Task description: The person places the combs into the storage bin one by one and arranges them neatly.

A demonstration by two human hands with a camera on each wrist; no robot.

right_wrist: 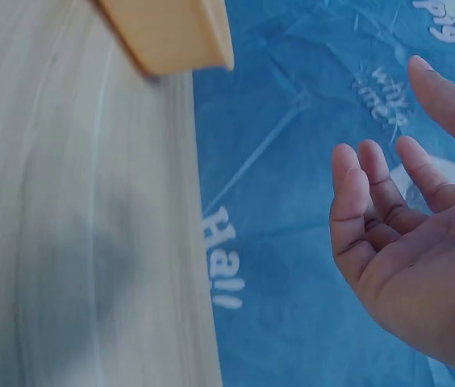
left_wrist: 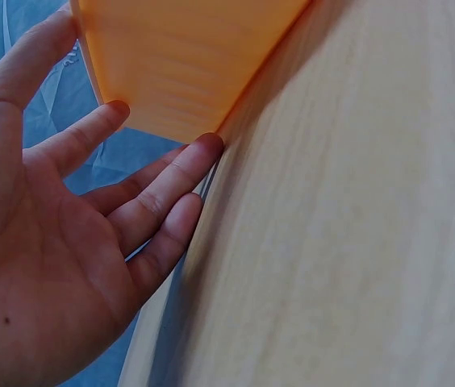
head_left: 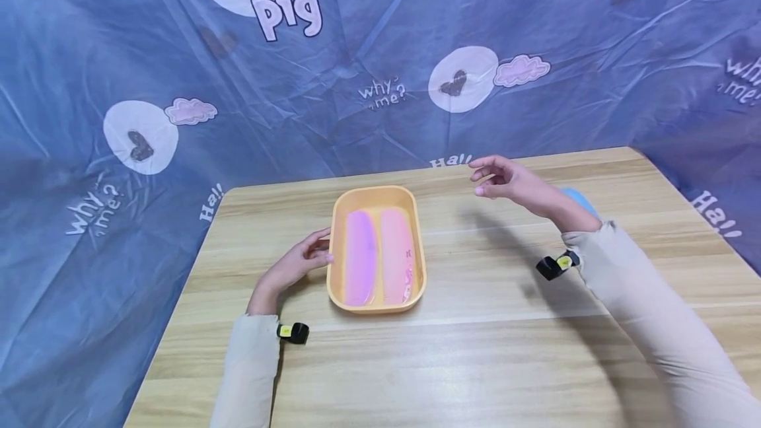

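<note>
A yellow-orange plastic tray (head_left: 376, 308) with rounded corners stands on the wooden table. Inside it, side by side, lie a long purple piece (head_left: 359, 256) with a curved edge and a pink one (head_left: 395, 249) with glossy spots near its lower end. My left hand (head_left: 299, 261) rests its fingertips against the tray's left wall, thumb near the rim; the left wrist view shows its fingers fairly straight, touching the outer wall (left_wrist: 179, 64). Held up over the table to the tray's right, my right hand (head_left: 510, 182) has loosely bent fingers with nothing between them.
A light-blue object (head_left: 579, 201) lies behind my right wrist, mostly hidden by it. Blue printed fabric (head_left: 368, 131) hangs right behind the table's back edge and also along both sides. Bare wood grain (head_left: 386, 375) shows in front of the tray.
</note>
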